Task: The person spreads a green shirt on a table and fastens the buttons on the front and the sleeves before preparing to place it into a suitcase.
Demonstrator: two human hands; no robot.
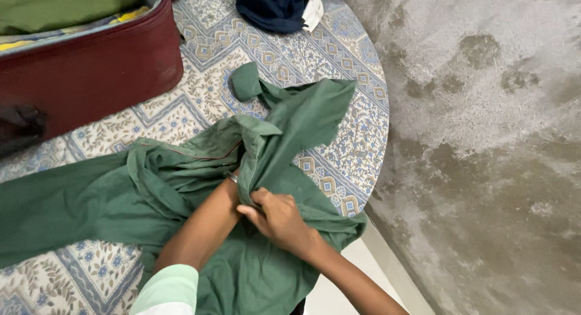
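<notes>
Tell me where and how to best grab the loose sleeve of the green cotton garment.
Probably grip the green cotton garment by the sleeve's rolled cuff end, coming from above at the far side. It lies free on the patterned bedsheet, clear of the right hand and the bunched middle.

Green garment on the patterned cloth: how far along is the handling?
Already in: folded olive cloth in the open maroon suitcase. In hand: right hand pinches the green garment, left forearm reaching inside its folds, left hand hidden. Left: the garment lies crumpled and unfolded; a dark blue garment waits beyond.
</notes>
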